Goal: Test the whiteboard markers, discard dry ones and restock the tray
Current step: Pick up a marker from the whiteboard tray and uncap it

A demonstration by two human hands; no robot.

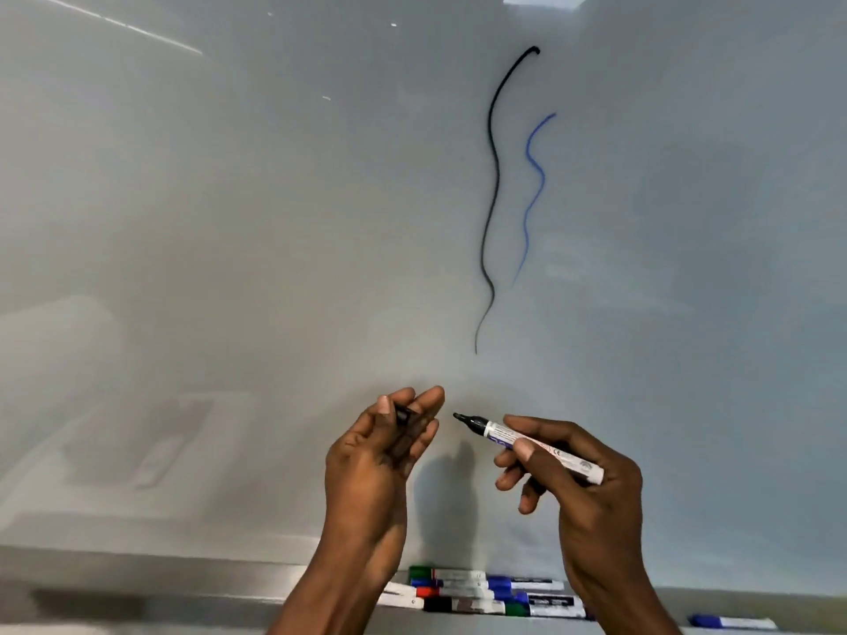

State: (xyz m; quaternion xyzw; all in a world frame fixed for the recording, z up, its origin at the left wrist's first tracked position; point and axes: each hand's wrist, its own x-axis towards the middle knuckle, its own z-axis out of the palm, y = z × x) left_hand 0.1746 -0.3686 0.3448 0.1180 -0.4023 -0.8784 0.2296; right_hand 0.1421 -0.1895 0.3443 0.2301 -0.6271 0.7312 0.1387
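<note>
The right hand [591,488] pinches the uncapped black marker [527,440], thumb on barrel — its tip points left at the cap [405,417], just beside, pinched between the left hand's [371,465] thumb and fingers.

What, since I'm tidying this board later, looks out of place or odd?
One blue-capped marker lies alone far right on the tray, apart from the jumbled pile of markers. The blue line on the whiteboard looks thinner and fainter than the black line.
</note>
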